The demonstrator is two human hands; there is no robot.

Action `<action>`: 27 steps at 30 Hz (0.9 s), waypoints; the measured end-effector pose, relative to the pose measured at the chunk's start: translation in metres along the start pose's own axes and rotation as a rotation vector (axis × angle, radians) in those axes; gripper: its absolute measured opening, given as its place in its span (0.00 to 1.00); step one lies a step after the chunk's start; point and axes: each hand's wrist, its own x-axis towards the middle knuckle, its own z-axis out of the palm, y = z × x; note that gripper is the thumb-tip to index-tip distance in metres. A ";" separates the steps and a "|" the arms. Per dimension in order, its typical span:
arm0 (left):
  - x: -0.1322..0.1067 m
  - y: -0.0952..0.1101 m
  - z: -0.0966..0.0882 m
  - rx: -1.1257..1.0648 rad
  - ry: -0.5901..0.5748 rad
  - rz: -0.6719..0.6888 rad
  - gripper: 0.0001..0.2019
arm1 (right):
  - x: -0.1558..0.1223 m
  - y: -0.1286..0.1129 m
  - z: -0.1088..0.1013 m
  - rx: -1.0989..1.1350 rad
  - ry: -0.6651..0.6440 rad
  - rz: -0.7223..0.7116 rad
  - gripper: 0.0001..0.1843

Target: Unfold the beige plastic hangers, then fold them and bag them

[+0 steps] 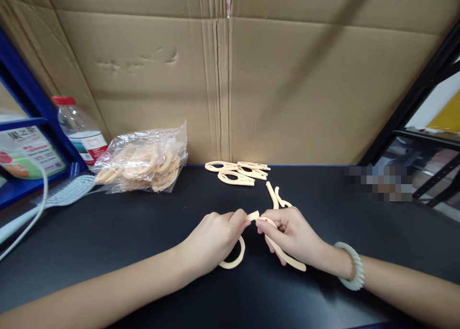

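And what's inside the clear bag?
The bag holds a heap of cream pieces, some curved, visible through the film. Pieces deeper in the heap are covered by those in front, and glare and creases blur others, so I can't count them.

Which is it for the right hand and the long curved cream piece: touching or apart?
Touching. The head view shows the right hand gripping the long curved cream piece, its thumb lying across part of it.
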 end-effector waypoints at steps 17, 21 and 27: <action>0.009 -0.009 -0.004 -1.005 0.154 -0.607 0.16 | 0.004 -0.012 -0.034 -0.311 0.334 -0.445 0.16; 0.010 -0.020 -0.001 -1.220 0.176 -0.718 0.17 | 0.014 -0.007 -0.073 -0.472 0.474 -0.545 0.12; 0.009 -0.032 -0.006 -1.427 0.256 -0.779 0.17 | 0.026 0.017 -0.098 -0.739 0.174 -0.486 0.14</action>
